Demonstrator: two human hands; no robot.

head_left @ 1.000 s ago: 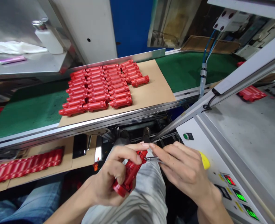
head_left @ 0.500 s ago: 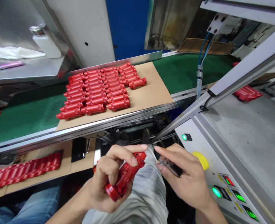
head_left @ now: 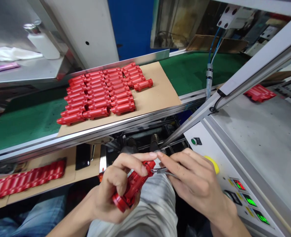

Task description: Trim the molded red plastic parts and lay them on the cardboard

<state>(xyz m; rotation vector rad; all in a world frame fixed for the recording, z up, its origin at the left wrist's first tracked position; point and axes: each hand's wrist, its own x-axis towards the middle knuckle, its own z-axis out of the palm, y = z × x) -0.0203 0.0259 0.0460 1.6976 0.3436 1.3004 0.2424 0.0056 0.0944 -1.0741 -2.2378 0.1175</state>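
Note:
My left hand (head_left: pixel 115 187) is closed around a red tubular housing (head_left: pixel 135 186), which has a ringed end towards me and a slotted, open side showing. The housing is tilted, its far end up and to the right. My right hand (head_left: pixel 197 181) pinches a thin, shiny metal tool (head_left: pixel 162 171); its exact kind is hard to make out. The tool's tip meets the side of the housing near its far end, as far as I can see. Both index fingertips touch or nearly touch just above that end. Most of the tool lies hidden behind my right fingers.
Rows of red housings (head_left: pixel 98 92) lie on cardboard (head_left: pixel 157 95) over a green conveyor (head_left: pixel 184 70). More red housings (head_left: pixel 29 179) rest on a lower shelf beside a phone (head_left: pixel 82 156). A control panel (head_left: pixel 224 164) and sloping metal post (head_left: pixel 254 62) stand right.
My right hand has moved left, bringing the metal tool from beside the housing to its far end. The green lamps on the panel have gone dark. The view has shifted slightly.

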